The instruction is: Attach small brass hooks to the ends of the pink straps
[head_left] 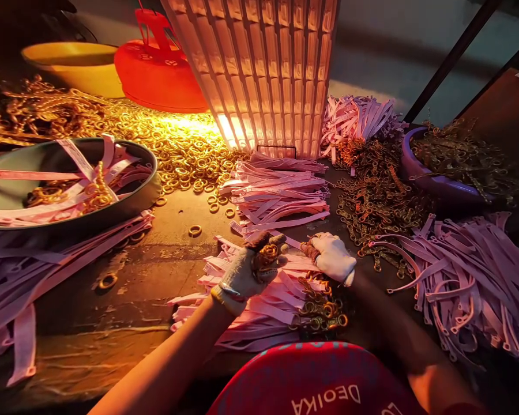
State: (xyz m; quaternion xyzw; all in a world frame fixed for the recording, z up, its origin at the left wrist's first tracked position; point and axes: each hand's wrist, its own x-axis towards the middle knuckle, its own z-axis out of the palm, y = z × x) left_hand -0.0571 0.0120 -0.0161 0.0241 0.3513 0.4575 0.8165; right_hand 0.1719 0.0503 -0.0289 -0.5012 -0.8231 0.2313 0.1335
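Note:
My left hand (246, 276), in a pale work glove with bare fingertips, is closed around a small bunch of brass metal pieces (268, 253). To its right, my right hand (335, 258) wears a similar white glove. Its fingers are pinched at the end of a pink strap (293, 242), which runs toward my left hand. Below both hands lies a pile of pink straps (263, 311), with brass snap hooks (324, 311) at their right ends. Another stack of pink straps (281, 187) lies just beyond my hands.
Loose brass rings (190, 153) are heaped at the back left beneath a red lamp (155, 75). A green basin (151, 173) holds straps and metal parts. Snap hooks (372, 196) and a strap pile (471, 282) lie right, near a purple basin (419, 173). A ribbed panel (268, 75) stands behind.

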